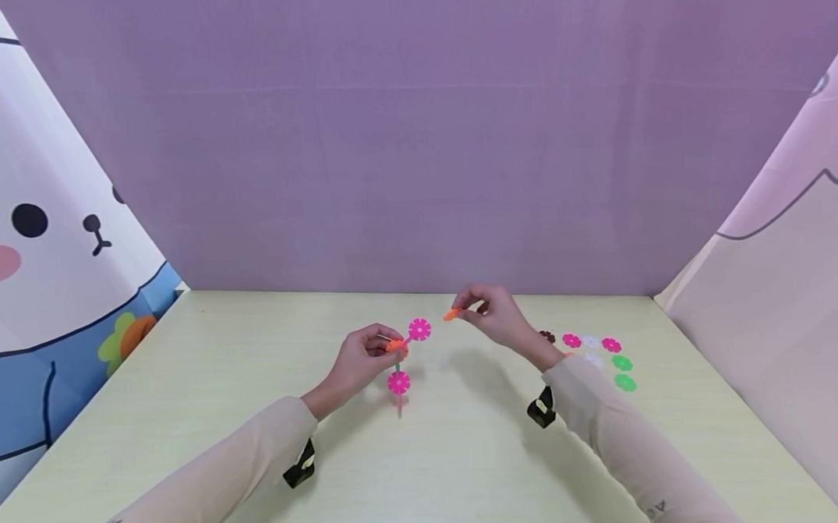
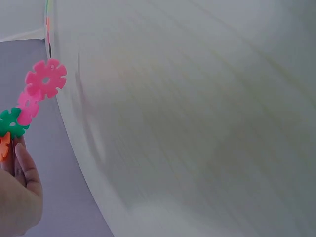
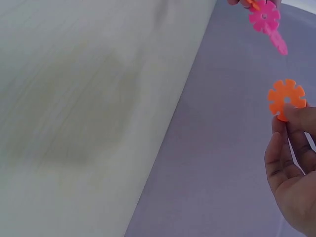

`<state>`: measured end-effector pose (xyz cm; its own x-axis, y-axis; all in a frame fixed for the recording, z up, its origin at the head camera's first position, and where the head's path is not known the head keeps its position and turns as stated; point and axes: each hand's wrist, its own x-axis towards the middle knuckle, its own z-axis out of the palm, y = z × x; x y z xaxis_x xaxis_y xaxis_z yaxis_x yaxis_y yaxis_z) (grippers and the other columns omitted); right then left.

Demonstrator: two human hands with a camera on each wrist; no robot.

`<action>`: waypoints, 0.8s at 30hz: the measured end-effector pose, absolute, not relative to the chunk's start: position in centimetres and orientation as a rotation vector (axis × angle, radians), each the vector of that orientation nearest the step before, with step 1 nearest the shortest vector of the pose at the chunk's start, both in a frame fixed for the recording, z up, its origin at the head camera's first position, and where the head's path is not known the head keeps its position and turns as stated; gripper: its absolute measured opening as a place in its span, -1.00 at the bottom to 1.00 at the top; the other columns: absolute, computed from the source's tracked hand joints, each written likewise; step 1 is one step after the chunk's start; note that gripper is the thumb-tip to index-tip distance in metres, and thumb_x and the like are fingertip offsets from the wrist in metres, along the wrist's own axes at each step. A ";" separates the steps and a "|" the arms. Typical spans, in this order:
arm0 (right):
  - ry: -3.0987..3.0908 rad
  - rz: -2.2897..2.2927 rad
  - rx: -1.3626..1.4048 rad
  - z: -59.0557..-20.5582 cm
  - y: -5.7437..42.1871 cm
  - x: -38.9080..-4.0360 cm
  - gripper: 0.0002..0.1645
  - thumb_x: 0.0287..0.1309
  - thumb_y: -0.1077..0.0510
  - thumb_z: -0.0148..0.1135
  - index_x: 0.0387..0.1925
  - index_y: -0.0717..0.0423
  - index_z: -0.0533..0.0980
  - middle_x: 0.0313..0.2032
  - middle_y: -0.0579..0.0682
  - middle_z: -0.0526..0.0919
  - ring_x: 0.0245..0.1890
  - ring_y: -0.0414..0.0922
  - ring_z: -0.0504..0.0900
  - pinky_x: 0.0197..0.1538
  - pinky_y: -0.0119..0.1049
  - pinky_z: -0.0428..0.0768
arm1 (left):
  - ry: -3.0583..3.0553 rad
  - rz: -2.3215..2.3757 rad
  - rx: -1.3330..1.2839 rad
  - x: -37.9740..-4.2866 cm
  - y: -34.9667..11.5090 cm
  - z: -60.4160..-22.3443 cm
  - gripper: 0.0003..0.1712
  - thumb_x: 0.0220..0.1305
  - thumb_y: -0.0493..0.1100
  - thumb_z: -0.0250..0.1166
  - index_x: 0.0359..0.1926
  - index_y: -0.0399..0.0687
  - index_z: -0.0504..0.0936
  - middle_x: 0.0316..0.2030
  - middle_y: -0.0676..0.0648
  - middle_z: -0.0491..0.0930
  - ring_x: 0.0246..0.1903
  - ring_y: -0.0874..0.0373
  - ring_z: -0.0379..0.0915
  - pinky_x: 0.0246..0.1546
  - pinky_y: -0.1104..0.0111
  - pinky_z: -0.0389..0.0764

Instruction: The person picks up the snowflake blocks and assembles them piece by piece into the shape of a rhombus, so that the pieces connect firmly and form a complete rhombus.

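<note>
My left hand (image 1: 361, 356) grips a chain of notched plastic snowflake discs by an orange disc (image 1: 397, 347). One pink disc (image 1: 419, 329) sticks out toward the upper right of that hand, and another pink disc (image 1: 398, 382) hangs below it. In the left wrist view a green disc (image 2: 13, 124) sits right by the fingertips, with pink ones slotted on beyond it. Between thumb and fingers, my right hand (image 1: 495, 314) pinches a single orange snowflake disc (image 3: 286, 95), held apart from the chain. Both hands are raised over the table.
Loose snowflake discs lie at the right of the pale wooden table (image 1: 463, 462): pink (image 1: 611, 345), green (image 1: 625, 383), white and brown, some partly behind the right forearm. A purple backdrop (image 1: 414, 152) rises along the table's far edge, with printed curtains at both sides.
</note>
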<state>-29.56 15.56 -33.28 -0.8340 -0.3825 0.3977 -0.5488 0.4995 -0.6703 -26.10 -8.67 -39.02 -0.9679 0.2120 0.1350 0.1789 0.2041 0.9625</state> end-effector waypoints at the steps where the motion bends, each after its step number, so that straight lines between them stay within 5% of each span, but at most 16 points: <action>1: -2.538 1.257 0.807 -33.2 15.3 -29.5 -0.92 0.03 0.35 0.24 -0.39 0.17 0.56 -0.35 0.07 0.65 -0.29 -0.09 0.58 -0.32 -0.30 0.55 | 2.417 1.923 0.393 -26.1 -8.6 -39.0 -0.76 0.04 -0.25 0.34 -0.22 -0.13 0.57 -0.39 -0.06 0.67 -0.38 0.11 0.57 -0.34 0.43 0.58; 6: -2.516 1.283 0.827 -32.7 14.2 -29.3 -0.92 0.01 0.39 0.24 -0.38 0.25 0.56 -0.34 0.16 0.65 -0.27 0.00 0.59 -0.34 -0.30 0.54 | 2.419 1.914 0.397 -26.2 -8.6 -39.1 -0.76 0.04 -0.25 0.34 -0.22 -0.13 0.57 -0.39 -0.07 0.67 -0.39 0.14 0.57 -0.34 0.44 0.58; 24: -2.547 1.192 0.869 -33.4 13.3 -29.8 -0.92 0.03 0.35 0.24 -0.41 0.15 0.57 -0.35 0.02 0.66 -0.29 -0.12 0.59 -0.33 -0.26 0.55 | 2.429 1.901 0.388 -26.4 -8.6 -39.3 -0.75 0.04 -0.23 0.35 -0.22 -0.14 0.57 -0.37 -0.10 0.68 -0.37 0.13 0.60 -0.29 0.42 0.60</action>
